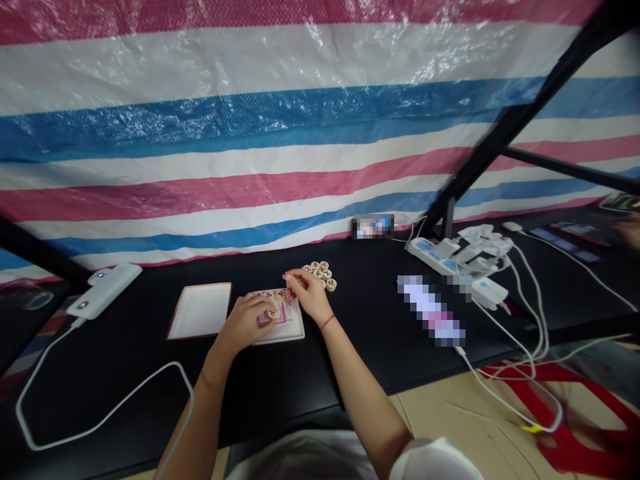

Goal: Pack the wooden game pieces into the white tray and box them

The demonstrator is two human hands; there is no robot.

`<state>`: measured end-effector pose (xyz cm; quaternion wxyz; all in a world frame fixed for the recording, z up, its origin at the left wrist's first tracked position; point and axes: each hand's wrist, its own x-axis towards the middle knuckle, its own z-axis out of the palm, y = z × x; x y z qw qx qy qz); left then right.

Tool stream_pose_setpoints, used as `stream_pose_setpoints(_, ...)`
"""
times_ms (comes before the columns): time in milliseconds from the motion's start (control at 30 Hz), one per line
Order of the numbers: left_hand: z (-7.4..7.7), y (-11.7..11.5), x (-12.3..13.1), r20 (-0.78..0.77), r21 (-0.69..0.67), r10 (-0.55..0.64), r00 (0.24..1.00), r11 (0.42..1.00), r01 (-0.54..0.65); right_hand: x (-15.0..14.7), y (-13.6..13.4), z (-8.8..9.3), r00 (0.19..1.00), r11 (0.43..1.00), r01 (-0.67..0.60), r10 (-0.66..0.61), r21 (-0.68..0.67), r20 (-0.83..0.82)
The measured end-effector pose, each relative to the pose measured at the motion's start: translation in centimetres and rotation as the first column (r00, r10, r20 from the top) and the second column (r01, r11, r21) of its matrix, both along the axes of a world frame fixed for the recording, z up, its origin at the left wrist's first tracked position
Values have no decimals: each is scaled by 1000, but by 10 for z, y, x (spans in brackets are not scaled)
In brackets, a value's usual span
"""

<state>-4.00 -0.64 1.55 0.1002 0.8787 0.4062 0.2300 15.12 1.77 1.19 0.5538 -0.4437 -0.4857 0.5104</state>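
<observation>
Cream round pieces with red characters line the far side of a shallow white tray on a black tabletop. Over it, the left hand closes its fingertips on a small cream disc. The right hand bends its fingers at the far right corner; whether they grip anything, I cannot tell. Similar loose pieces cluster just beside it.

A red, white and blue striped sheet hangs behind the black desk, with a dark slanting bar in front of it at the right. A pixelated phone stands propped near the sheet, and a white power strip crowded with plugs lies near a second pixelated screen. At the far left rests a white device trailing a white cable.
</observation>
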Motion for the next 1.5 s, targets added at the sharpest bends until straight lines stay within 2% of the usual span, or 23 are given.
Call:
stream_pose_setpoints(300, 3, -2, 4, -91, 44, 3, 996, 999, 1, 2, -1, 1, 990, 999, 16, -22, 43, 137)
stream_pose_setpoints(467, 2, -1, 0, 34, 61, 26, 999, 998, -28, 5, -13, 2, 967, 981, 7, -56, 192, 248)
stream_pose_setpoints(567, -5, 5, -5, 122, 108, 136, 983, 983, -150, 6, -29, 3, 942, 964, -69, -22, 255, 336)
stream_pose_setpoints(633, -10, 10, -8, 145, 125, 229, 963, 961, -247, 4, -40, 5, 894, 953, -107, -32, 282, 448)
stream_pose_setpoints(767, -16, 13, -11, 123, 102, 285, 951, 949, -297, -8, -54, 6, 745, 949, -175, -48, 264, 666)
stream_pose_setpoints(967, -16, 9, -9, 74, 74, 340, 937, 936, -345, -29, -53, 3, 577, 917, -313, -21, 246, 816)
stream_pose_setpoints(1100, -19, 10, -10, 76, 52, 349, 934, 934, -354, -29, -53, 4, 496, 915, -323, -52, 240, 867)
stream_pose_setpoints(1233, -21, 11, -11, 102, 37, 360, 927, 930, -365, -30, -49, 8, 395, 925, -337, -28, 173, 918)
stream_pose_setpoints(1333, -22, 12, -13, 119, 20, 358, 926, 932, -363, -35, -43, 9, 349, 921, -357, -25, 157, 937)
stream_pose_setpoints(1500, -25, 15, -16, 135, 31, 319, 938, 945, -326, -41, -39, 8, 355, 918, -354, -42, 176, 934)
